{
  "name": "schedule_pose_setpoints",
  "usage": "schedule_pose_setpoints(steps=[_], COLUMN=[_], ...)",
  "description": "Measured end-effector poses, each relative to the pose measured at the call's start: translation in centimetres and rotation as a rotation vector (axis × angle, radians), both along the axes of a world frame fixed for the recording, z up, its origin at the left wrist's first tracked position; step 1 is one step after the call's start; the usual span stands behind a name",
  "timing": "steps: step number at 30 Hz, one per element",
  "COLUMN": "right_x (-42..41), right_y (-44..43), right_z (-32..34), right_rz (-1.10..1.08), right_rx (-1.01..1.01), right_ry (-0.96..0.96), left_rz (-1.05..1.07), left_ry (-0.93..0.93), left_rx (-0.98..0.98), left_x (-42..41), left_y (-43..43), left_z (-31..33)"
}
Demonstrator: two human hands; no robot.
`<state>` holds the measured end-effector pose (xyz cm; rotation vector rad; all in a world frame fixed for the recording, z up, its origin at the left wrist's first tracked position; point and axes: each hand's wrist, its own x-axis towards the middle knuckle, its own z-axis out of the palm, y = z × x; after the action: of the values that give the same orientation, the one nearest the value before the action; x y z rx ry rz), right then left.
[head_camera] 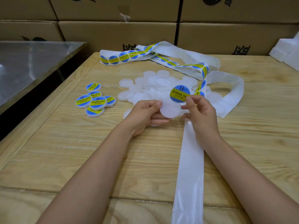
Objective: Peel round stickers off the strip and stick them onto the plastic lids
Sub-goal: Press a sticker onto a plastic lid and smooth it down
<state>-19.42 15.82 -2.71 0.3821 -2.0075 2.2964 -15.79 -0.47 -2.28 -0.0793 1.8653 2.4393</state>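
My left hand (145,113) holds a bare white plastic lid (169,109) by its left edge, above the wooden table. My right hand (200,110) pinches a round blue-and-yellow sticker (178,94) by its right edge, just above and partly over the lid. The sticker strip (129,56) with several stickers loops across the far side of the table. Its empty white backing (189,167) runs toward me under my right wrist. A heap of bare lids (155,84) lies behind my hands. Several stickered lids (95,101) sit in a cluster at the left.
The wooden table (80,143) has a raised seam near its front. Stacked cardboard boxes (118,31) wall off the back. A metal-topped table (29,62) stands at the left. White foam blocks (289,52) sit at the far right.
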Motion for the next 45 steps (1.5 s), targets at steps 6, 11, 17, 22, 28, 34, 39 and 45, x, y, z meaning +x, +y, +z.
schedule_pose_setpoints(steps=[6,11,17,22,28,34,39,45], right_x=[-0.1,0.0,0.2,0.2,0.2,0.2,0.8,1.3], right_y=[-0.1,0.0,0.1,0.2,0.3,0.2,0.0,0.0], right_z=[-0.6,-0.6,-0.2,-0.2,-0.3,-0.5,-0.4,-0.2], right_rz=[0.03,0.018,0.005,-0.004,-0.02,-0.068,-0.178,-0.247], right_rx=[0.06,0.178,0.3,0.356,0.416,0.492,0.565,0.65], right_ry=[-0.059,-0.045,-0.004,0.018,0.032,0.055,0.182,0.289], left_rz=[-0.025,-0.054,-0.051,-0.046,-0.032,-0.011,0.001,0.035], left_ry=[0.007,0.01,0.004,0.007,-0.004,-0.005,0.019,0.035], left_rx=[-0.01,-0.032,-0.058,-0.084,-0.117,-0.155,-0.172,-0.186], left_x=[0.0,0.1,0.1,0.2,0.3,0.3,0.3,0.4], left_y=[0.0,0.0,-0.1,0.1,0.1,0.3,0.6,1.1], left_z=[0.1,0.1,0.1,0.2,0.3,0.2,0.2,0.2])
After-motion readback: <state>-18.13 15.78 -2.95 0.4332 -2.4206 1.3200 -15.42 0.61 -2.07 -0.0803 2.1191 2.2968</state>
